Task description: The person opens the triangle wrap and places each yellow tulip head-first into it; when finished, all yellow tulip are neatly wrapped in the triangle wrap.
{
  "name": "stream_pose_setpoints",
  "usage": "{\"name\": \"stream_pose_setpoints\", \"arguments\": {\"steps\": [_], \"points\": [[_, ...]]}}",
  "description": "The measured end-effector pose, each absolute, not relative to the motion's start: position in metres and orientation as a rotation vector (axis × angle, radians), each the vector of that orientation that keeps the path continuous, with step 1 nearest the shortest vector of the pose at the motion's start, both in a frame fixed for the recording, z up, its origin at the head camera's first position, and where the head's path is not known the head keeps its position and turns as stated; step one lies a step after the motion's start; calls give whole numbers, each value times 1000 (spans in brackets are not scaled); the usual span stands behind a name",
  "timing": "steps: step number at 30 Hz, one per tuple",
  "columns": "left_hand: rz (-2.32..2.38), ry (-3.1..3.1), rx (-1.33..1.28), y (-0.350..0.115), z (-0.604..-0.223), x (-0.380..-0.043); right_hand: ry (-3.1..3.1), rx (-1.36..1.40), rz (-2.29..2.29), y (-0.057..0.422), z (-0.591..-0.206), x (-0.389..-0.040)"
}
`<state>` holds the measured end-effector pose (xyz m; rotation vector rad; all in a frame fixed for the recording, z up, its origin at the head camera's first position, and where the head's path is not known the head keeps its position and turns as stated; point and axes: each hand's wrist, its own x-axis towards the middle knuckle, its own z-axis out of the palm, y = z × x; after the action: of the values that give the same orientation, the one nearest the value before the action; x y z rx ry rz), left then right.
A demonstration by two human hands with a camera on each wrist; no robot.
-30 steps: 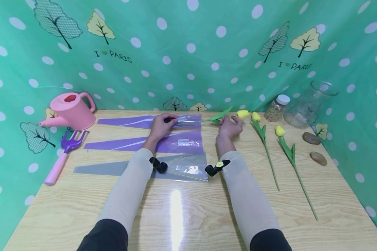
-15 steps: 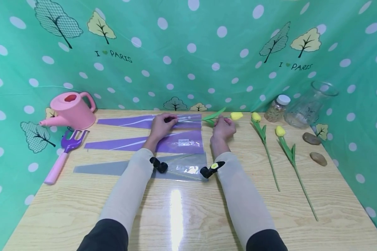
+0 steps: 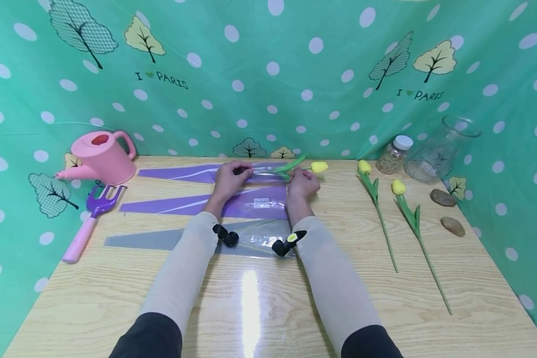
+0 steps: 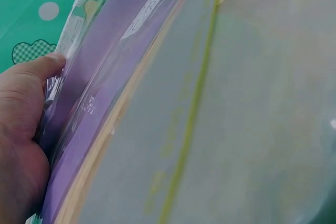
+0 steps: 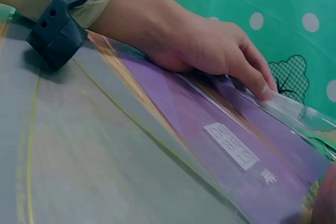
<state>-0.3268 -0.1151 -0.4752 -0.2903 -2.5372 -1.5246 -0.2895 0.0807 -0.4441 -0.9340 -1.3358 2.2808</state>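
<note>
In the head view, a purple flower sleeve (image 3: 179, 173) with a transparent front lies farthest back on the table. My left hand (image 3: 230, 180) pinches its film between thumb and fingers; the right wrist view shows the film (image 5: 294, 107) lifted at the fingertips. A yellow tulip (image 3: 319, 167) has its stem and part of its leaves inside that sleeve, with the bloom outside to the right. My right hand (image 3: 303, 187) holds the tulip just below the bloom, beside the sleeve's wide end. Only a sliver of this hand shows in the right wrist view.
Another purple sleeve (image 3: 161, 206) and a grey one (image 3: 145, 241) lie nearer. Two tulips (image 3: 382, 219) (image 3: 422, 243), a jar (image 3: 391, 156), a glass vase (image 3: 429, 154) and two stones (image 3: 443, 198) (image 3: 453, 226) are right. A pink watering can (image 3: 105, 159) and hand fork (image 3: 89, 223) stand left.
My right hand has moved left with the tulip, sliding its stem and leaves farther into the back purple sleeve. The left hand has stayed in place on the film.
</note>
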Motion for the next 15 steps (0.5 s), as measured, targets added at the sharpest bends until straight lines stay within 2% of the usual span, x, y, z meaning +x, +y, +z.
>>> {"name": "stream_pose_setpoints", "arguments": {"steps": [10,15], "points": [[-1527,-2549,-299,-116,-476,-327,-1439,-1012,2201,76,-440,-290],[-1514,-2569,-320,-115,-474,-326,-1471,-946,2222,85,-437,-287]]}}
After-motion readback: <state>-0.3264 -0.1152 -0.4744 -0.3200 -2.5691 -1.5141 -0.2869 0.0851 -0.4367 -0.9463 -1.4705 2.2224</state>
